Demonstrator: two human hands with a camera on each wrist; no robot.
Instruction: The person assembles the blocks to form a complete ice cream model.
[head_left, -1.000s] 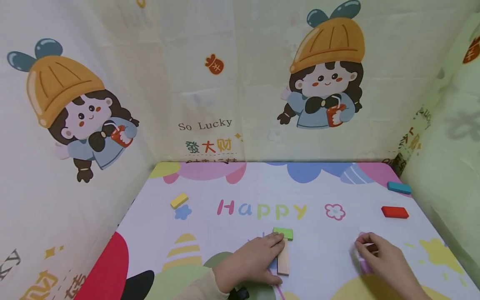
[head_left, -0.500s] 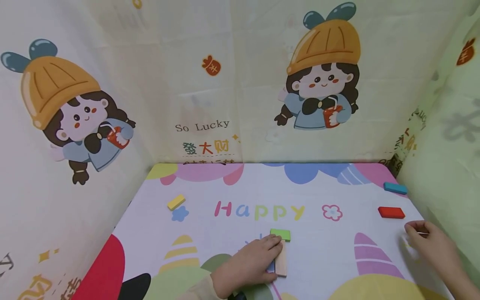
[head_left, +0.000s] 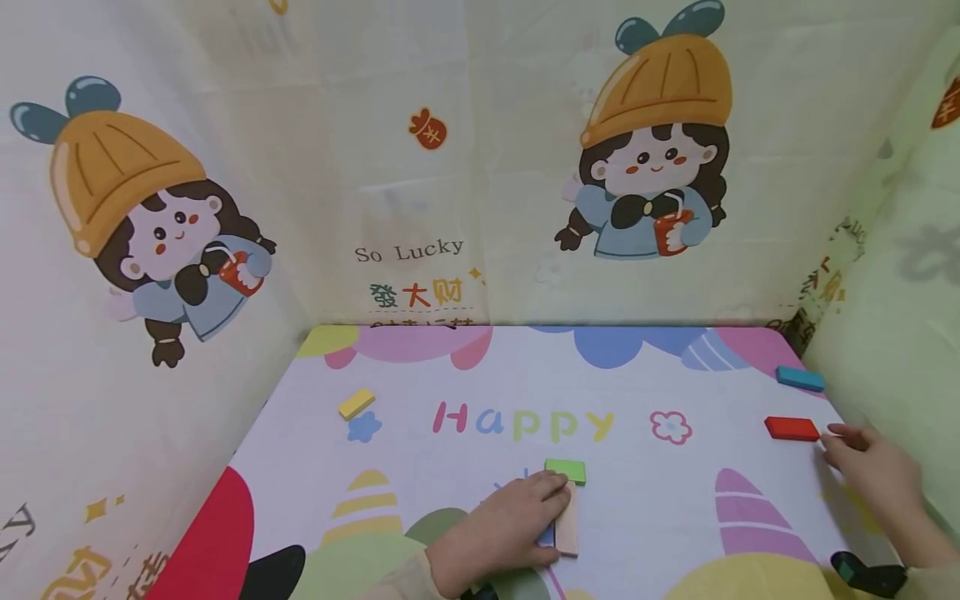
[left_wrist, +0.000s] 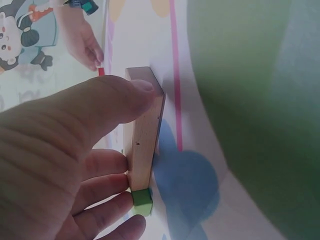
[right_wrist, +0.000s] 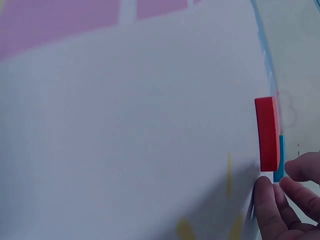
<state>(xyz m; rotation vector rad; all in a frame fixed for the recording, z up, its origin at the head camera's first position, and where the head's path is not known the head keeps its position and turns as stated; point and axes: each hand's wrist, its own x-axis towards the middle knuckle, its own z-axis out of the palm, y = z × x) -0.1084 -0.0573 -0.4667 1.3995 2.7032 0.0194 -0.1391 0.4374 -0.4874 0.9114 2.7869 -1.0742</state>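
Observation:
A plain wooden block (head_left: pixel 567 521) lies lengthwise on the printed cloth, with a green block (head_left: pixel 565 472) set crosswise at its far end. My left hand (head_left: pixel 506 527) holds the wooden block: the thumb (left_wrist: pixel 142 89) presses its near end and the fingertips lie along its side, reaching the green block. Over on the right, my right hand (head_left: pixel 873 471) is beside a red block (head_left: pixel 792 428), its fingertips right at the block's right end. In the right wrist view, thumb and fingers are bent and apart, with the red block (right_wrist: pixel 268 135) just beyond them.
A blue block (head_left: pixel 800 378) lies behind the red one, near the right wall. A yellow block (head_left: pixel 357 404) sits at the back left. Printed fabric walls (head_left: pixel 517 292) enclose the table's back and sides. A black wrist camera (head_left: pixel 866 575) is on the right wrist.
My right hand has moved right and then forward, from over the purple print to the red block's end. The left hand stays on the wooden block.

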